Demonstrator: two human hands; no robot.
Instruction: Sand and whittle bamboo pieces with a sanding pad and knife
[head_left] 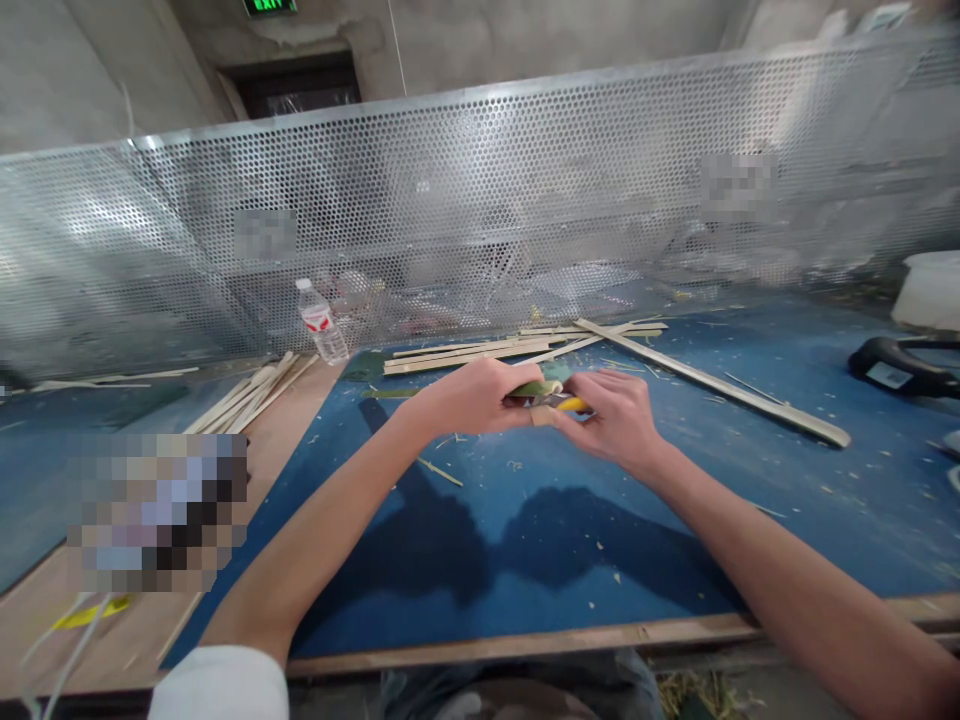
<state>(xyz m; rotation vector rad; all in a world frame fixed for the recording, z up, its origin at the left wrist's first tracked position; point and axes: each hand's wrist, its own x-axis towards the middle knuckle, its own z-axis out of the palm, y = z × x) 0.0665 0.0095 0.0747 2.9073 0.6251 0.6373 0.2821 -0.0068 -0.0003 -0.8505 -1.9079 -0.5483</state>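
Both hands meet above the middle of the blue mat (480, 560). My left hand (487, 395) is closed around a short green bamboo piece (541, 388), whose pale cut end points right. In my right hand (611, 412), fingers are wrapped round a tool with a yellow handle (572, 404); its metal part touches or lies close to the bamboo. A small tan patch shows at the fingertips between the hands, too small to make out. The tool's far end is hidden by the fingers.
Behind the hands lie several bamboo strips (465, 355), and a long one (720, 380) slants right. A water bottle (322, 322) stands at the left by the perforated metal screen (480, 200). More strips (244, 398) lie left; a black object (896, 368) is at right.
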